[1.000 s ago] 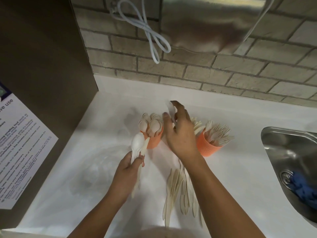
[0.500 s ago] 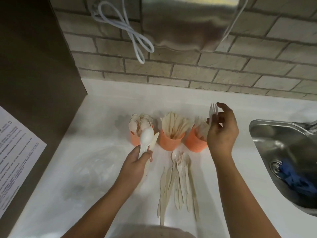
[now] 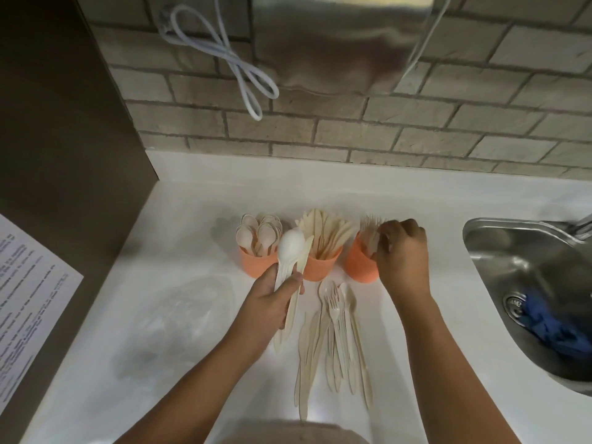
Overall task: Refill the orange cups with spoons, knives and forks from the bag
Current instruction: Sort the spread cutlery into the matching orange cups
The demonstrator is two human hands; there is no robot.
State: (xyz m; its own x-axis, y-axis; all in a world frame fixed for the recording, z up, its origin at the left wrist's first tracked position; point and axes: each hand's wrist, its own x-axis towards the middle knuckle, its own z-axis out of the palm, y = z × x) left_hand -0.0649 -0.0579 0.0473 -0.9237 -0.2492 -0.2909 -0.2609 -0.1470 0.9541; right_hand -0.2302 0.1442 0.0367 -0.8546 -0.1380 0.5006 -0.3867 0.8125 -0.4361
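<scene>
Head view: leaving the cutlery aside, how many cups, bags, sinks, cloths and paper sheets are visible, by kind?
Orange ribbed plastic cups: 3
Clear crumpled plastic bag: 1
Stainless steel sink: 1
Blue cloth in the sink: 1
Printed white paper sheet: 1
Total: 7

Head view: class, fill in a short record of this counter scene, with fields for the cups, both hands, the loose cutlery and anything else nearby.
Left cup: orange, holds spoons
Middle cup: orange, holds knives
Right cup: orange, holds forks
Left hand: grips a cutlery bundle, white spoon on top
Right hand: curled round forks in the right cup
Loose pile: cutlery lying on the counter before the cups
Bag: clear plastic, on the counter at left
Sink: at right, blue cloth inside
</scene>
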